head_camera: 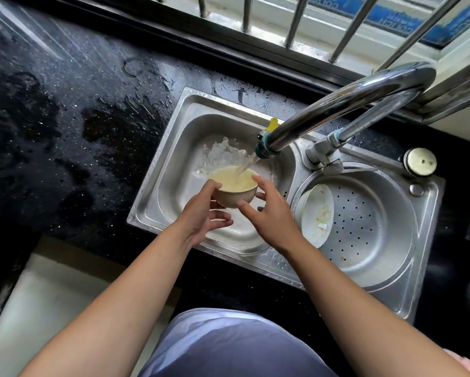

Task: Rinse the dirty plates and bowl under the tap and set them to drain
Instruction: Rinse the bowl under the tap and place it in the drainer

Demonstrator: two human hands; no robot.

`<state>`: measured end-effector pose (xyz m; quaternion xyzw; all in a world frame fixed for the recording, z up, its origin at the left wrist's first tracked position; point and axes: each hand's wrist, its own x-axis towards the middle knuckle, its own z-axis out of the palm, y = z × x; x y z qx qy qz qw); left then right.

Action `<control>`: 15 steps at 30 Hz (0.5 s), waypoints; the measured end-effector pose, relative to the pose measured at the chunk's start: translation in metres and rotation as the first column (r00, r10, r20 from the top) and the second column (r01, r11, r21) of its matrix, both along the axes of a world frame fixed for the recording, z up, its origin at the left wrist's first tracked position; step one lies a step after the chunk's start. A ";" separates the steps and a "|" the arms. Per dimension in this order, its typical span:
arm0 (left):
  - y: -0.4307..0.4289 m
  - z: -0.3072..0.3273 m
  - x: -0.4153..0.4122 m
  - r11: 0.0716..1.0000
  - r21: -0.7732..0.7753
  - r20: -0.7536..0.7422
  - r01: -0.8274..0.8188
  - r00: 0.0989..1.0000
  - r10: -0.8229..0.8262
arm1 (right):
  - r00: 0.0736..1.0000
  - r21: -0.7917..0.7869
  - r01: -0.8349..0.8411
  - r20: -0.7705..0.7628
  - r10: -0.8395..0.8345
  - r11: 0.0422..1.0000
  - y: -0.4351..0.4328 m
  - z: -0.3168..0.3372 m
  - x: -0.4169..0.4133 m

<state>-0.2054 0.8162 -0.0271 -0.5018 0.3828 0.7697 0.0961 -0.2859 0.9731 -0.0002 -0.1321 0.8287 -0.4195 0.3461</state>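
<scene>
A small beige bowl (229,193) is held over the left sink basin (179,148), under the running tap (266,149). Water pours into it and splashes over its far rim; the water inside looks cloudy yellow. My left hand (204,213) grips the bowl's left side with thumb on the rim and fingers underneath. My right hand (269,210) holds its right side, index finger on the rim and thumb on the near wall. A dirty white plate (317,216) leans on edge against the left wall of the perforated right basin (370,221).
The black stone counter (65,126) to the left is wet with puddles. A chrome tap spout (351,96) arches over the sink from the back right. A round plug (420,162) sits at the sink's back right corner. Window bars (296,20) stand behind.
</scene>
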 end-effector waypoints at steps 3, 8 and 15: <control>0.001 0.001 0.000 1.000 0.003 0.000 0.007 1.000 -0.007 | 1.000 -0.010 0.026 0.013 -0.026 1.000 -0.002 -0.001 -0.004; -0.004 0.001 0.001 0.996 -0.062 0.004 0.058 0.998 -0.058 | 0.999 -0.020 0.020 0.043 -0.019 1.000 -0.005 -0.003 -0.006; -0.019 -0.004 0.008 0.967 -0.231 0.044 0.103 0.995 -0.095 | 0.999 -0.075 0.046 -0.016 -0.048 0.996 -0.013 -0.014 0.003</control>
